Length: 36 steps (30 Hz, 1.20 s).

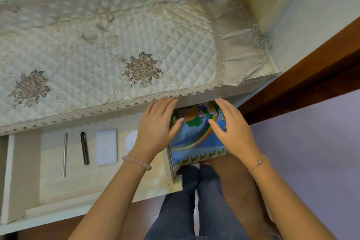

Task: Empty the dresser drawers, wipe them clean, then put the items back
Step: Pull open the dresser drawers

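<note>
A pale wooden dresser drawer [58,187] stands pulled out below the dresser top. On its floor lie a thin metal rod [64,155], a dark pen [85,148], a white flat box [106,147] and a white round pad [131,140], partly hidden by my left wrist. To the drawer's right a colourful foam puzzle mat [194,140] with a rainbow picture sits low beside the dresser. My left hand [158,124] lies with straight fingers over the mat's left edge. My right hand [231,128] is spread with straight fingers over its right edge.
A quilted cream cover with lace trim and flower embroidery [109,45] drapes over the dresser top. A brown wooden door frame [303,84] runs at the right, with a pale lilac surface [311,152] beyond. My legs in dark trousers [191,200] stand on the brown floor below.
</note>
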Motion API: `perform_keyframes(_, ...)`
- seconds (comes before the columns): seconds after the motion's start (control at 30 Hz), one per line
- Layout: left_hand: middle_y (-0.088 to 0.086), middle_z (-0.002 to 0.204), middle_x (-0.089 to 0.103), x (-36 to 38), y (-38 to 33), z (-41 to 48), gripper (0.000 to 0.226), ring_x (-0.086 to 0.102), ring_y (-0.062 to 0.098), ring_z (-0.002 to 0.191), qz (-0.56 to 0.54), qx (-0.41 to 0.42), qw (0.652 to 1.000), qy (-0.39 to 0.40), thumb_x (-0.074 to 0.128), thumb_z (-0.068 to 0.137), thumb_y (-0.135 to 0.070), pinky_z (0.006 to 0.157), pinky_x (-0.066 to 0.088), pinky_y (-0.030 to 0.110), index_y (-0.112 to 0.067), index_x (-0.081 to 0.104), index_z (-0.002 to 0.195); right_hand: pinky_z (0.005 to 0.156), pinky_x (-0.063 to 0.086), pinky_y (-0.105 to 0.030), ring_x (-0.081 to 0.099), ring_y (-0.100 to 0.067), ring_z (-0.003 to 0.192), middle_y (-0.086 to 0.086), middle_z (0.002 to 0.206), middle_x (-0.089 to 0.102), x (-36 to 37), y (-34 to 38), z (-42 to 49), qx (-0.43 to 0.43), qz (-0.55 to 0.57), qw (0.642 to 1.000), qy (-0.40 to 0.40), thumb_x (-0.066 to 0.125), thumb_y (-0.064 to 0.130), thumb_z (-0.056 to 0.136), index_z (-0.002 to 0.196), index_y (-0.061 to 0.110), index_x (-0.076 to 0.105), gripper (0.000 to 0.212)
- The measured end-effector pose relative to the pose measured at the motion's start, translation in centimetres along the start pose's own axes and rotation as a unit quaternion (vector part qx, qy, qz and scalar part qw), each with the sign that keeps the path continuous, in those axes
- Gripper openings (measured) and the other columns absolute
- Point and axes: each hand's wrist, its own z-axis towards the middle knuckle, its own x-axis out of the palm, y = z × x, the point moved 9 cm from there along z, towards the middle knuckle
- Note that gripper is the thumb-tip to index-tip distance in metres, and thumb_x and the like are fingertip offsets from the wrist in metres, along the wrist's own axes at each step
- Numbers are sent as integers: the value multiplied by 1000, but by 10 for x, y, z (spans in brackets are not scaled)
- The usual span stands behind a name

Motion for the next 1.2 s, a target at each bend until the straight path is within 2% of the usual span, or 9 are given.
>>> perform_keyframes(0.1, 8, 132, 54, 6, 4, 15, 55, 49, 26, 124, 13, -1, 1000, -7, 36, 92, -45, 108, 31, 41, -8, 51, 131, 109, 31, -29, 32, -10, 135, 3, 146, 36, 13, -25, 11, 53, 98, 994, 13, 52, 34, 93, 143, 19, 33, 56)
perform_keyframes(0.17, 8, 135, 52, 12, 5, 28, 55, 46, 26, 127, 16, 4, 1000, -6, 36, 92, -44, 109, 27, 40, -9, 49, 133, 104, 36, -25, 37, -10, 131, 4, 142, 42, 31, -50, 18, 140, 247, 959, 22, 51, 30, 94, 140, 19, 39, 49)
perform_keyframes(0.23, 7, 139, 48, 22, 6, 41, 56, 42, 25, 130, 11, 13, 1000, 6, 36, 92, -43, 111, 24, 39, -10, 46, 136, 100, 40, -23, 43, -14, 128, 0, 136, 49, 56, -77, 23, 239, 425, 873, 18, 46, 25, 97, 136, 16, 44, 41)
perform_keyframes(0.33, 6, 142, 45, 39, 6, 56, 56, 38, 24, 134, 7, 27, 999, 24, 37, 91, -42, 111, 24, 40, -12, 44, 138, 99, 40, -33, 45, -19, 128, -5, 136, 50, 102, -110, 29, 358, 631, 688, 18, 37, 33, 99, 137, 13, 43, 43)
perform_keyframes(0.4, 5, 143, 44, 47, 8, 61, 56, 37, 24, 134, 3, 27, 999, 29, 37, 91, -42, 111, 25, 41, -12, 43, 138, 103, 36, -39, 41, -21, 131, -7, 141, 46, 126, -120, 35, 405, 714, 570, 5, 35, 41, 98, 138, 12, 41, 50)
perform_keyframes(0.47, 5, 144, 42, 51, 11, 62, 56, 35, 23, 136, 3, 29, 999, 28, 38, 92, -41, 112, 23, 40, -11, 42, 139, 108, 29, -43, 35, -22, 135, -8, 145, 40, 143, -127, 45, 426, 754, 500, -15, 35, 45, 97, 140, 11, 38, 56)
perform_keyframes(0.6, 3, 148, 37, 54, 14, 60, 57, 29, 21, 138, 1, 43, 999, 25, 42, 92, -40, 114, 18, 38, -12, 38, 141, 112, 23, -45, 29, -24, 139, -9, 149, 33, 162, -126, 69, 426, 781, 455, -30, 35, 49, 95, 142, 8, 33, 61)
perform_keyframes(0.8, 2, 148, 37, 51, 15, 61, 57, 29, 20, 138, -26, 44, 999, 20, 41, 93, -41, 115, 16, 35, -13, 38, 142, 110, 26, -46, 31, -23, 137, -9, 147, 36, 176, -125, 80, 425, 803, 414, -53, 35, 51, 94, 139, 9, 37, 61)
perform_keyframes(1.2, 6, 147, 38, 50, 6, 51, 62, 27, 23, 139, -27, 28, 999, 20, 35, 92, -46, 115, 16, 39, -9, 40, 141, 106, 29, -48, 37, -23, 134, -10, 145, 41, 180, -136, 22, 446, 803, 391, -55, 36, 55, 93, 137, 8, 40, 65)
